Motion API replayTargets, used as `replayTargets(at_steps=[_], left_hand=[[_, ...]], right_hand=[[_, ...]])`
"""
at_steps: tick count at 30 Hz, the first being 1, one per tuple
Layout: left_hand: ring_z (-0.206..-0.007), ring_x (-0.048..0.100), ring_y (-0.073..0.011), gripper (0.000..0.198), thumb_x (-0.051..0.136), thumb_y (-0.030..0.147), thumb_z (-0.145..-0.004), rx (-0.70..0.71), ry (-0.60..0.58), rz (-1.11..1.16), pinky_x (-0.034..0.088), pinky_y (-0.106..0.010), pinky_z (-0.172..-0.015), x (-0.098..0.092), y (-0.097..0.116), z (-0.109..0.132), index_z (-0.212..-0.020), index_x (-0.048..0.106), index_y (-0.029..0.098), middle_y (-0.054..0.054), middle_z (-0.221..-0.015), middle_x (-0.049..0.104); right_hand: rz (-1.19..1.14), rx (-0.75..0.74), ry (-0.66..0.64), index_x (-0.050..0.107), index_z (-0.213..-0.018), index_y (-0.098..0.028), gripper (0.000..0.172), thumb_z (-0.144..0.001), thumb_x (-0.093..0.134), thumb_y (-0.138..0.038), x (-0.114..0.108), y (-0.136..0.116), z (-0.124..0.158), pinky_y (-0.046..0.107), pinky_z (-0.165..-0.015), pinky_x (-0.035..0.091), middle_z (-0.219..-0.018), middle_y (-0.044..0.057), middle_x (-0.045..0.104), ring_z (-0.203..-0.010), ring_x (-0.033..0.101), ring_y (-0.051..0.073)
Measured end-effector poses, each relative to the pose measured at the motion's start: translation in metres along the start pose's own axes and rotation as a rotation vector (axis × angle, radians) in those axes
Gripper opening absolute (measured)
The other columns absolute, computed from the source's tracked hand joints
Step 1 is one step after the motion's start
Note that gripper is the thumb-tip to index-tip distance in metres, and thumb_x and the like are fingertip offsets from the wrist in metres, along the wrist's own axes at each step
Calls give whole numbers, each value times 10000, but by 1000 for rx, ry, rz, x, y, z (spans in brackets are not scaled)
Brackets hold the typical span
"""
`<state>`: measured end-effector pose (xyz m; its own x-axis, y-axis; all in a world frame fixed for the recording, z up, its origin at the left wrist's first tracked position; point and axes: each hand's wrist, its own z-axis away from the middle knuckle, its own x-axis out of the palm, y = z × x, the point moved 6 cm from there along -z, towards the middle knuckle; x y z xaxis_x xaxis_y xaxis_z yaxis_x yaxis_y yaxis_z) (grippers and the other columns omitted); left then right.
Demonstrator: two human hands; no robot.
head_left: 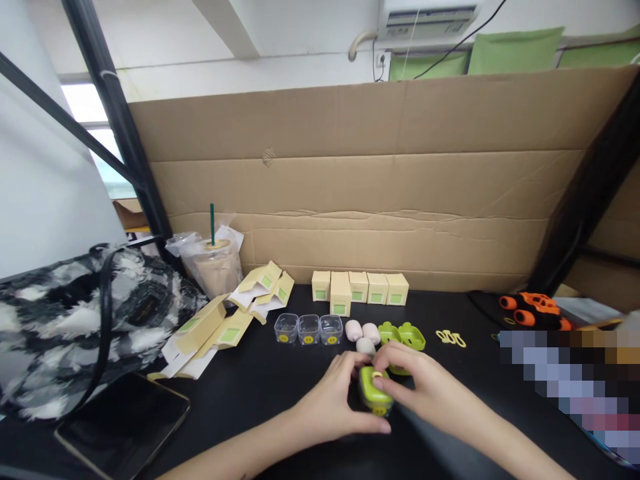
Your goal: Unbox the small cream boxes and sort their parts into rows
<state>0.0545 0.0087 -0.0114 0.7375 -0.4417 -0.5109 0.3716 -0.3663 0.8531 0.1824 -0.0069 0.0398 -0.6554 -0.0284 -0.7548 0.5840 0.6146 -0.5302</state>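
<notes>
**Lidded Container: Handling and Surroundings**

We locate the lidded container (369, 389) directly before us on the black table (260, 407), between both hands. Our left hand (334, 401) grasps it from 9 o'clock, fingers behind, thumb in front; our right hand (419, 380) pinches the yellow loop (377, 375) on its green top. We judge the body light, stiff and probably slippery; we grip the side walls, since the loop offers little purchase.

Clock centre: the container. Pale rounded pieces (353, 330) at 11 to 12 o'clock and green pieces (412, 336) at 1 crowd our knuckles. Clear cups (309, 330) stand at 10, loose loops (451, 339) at 2. Farther, small boxes (341, 293) line 11 to 12, before the cardboard panel (350, 187).
</notes>
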Motion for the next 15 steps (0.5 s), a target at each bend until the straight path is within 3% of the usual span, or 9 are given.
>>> replayTargets(at_steps=[3,10,15], left_hand=[[-956,503,-230,573,810,363,-558,-42,40,7,409,-383,-879,-1,-7,-3,-1037,550,184,-58,-1030,543],[-930,487,-224,580,837,333,-510,-88,53,39,406,-362,-856,-4,-6,-2,-985,552,159,-63,-997,538],[-929,492,-226,549,827,345,-530,-75,56,29,412,-360,-849,-4,-5,-2,-965,543,167,-54,-990,531]], right_hand=[[-37,17,-7,519,-812,-229,88,-880,521,-174,4,3,2,253,-708,504,-859,-9,642,-797,631,147],[0,3,11,494,-894,-238,114,-928,413,-165,11,-3,7,221,-635,499,-798,-12,644,-702,635,134],[1,-66,106,500,-888,-227,118,-934,400,-184,8,-6,6,276,-693,507,-830,24,624,-771,616,164]])
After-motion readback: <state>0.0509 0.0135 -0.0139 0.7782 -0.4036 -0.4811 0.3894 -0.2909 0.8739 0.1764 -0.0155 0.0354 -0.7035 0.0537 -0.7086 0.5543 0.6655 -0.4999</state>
